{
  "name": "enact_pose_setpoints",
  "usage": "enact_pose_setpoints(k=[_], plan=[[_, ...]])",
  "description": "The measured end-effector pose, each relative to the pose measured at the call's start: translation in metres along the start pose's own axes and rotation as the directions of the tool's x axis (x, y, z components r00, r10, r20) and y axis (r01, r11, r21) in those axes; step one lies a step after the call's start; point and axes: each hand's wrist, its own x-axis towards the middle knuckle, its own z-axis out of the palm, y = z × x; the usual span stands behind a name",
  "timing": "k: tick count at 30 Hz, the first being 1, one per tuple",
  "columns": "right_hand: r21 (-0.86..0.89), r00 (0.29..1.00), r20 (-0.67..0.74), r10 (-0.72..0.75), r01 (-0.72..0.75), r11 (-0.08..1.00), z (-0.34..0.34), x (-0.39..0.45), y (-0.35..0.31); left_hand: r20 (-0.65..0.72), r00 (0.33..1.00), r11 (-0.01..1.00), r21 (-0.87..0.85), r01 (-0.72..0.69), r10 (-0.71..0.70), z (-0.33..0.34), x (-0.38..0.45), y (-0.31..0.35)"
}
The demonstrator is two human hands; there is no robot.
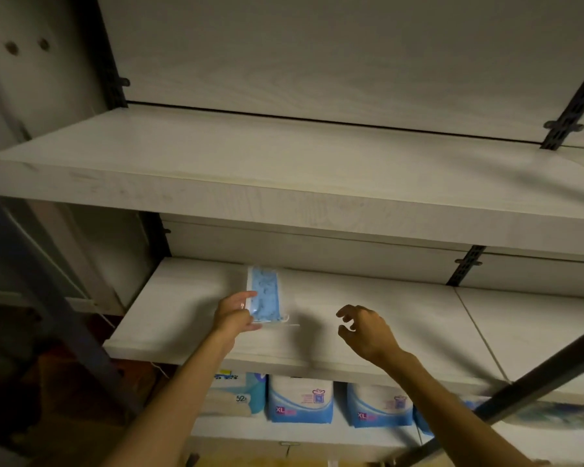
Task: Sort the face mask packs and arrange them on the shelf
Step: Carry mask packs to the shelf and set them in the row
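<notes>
Mask pack: one blue face mask pack (265,294) is lying on the middle shelf (189,308).
Left hand: your left hand (234,314) is pinching its near-left corner.
Right hand: your right hand (368,328) is hovering right of it, fingers loosely curled, holding nothing.
Below: three white-and-blue bags (300,402) are standing beneath that shelf.

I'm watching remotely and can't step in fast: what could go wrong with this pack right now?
The left hand holds the blue mask pack only by its near end, so the slick wrapper might slip out. The pack sits close to the middle shelf's front edge, so if released here it could slide off. The right hand hovers empty beside it and might bump it.
</notes>
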Motion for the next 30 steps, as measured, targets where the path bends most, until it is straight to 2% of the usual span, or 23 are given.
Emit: enact_pose_setpoints(k=[5,9,13,15,21,27,30], plan=[[0.166,0.998,0.007,0.069,-0.070,0.984,-0.016,-0.005,-0.017,0.108,0.990,0.996,0.004,-0.088,0.087,-0.011,-0.031,0.008],[0.353,0.988,0.043,0.148,-0.154,0.923,-0.026,-0.015,-0.022,0.217,0.969,0.992,0.014,-0.128,0.122,-0.006,-0.056,0.015],[0.641,0.972,0.151,0.183,-0.237,0.730,-0.040,-0.035,-0.022,0.249,0.958,0.986,0.049,-0.159,0.142,0.011,-0.085,0.021],[0.725,0.966,0.196,0.167,-0.258,0.639,-0.050,-0.050,-0.020,0.281,0.949,0.985,0.050,-0.164,0.144,0.022,-0.104,0.023],[0.854,0.963,0.240,0.120,-0.268,0.446,-0.081,-0.106,0.014,0.318,0.927,0.962,0.115,-0.248,0.201,0.070,-0.173,0.024],[0.874,0.974,0.213,0.070,-0.222,0.433,-0.113,-0.194,0.095,0.354,0.902,0.932,0.168,-0.322,0.248,0.148,-0.256,-0.003],[0.885,0.986,0.149,0.075,-0.167,0.434,-0.137,-0.245,0.138,0.351,0.894,0.916,0.182,-0.357,0.279,0.195,-0.298,-0.018]])
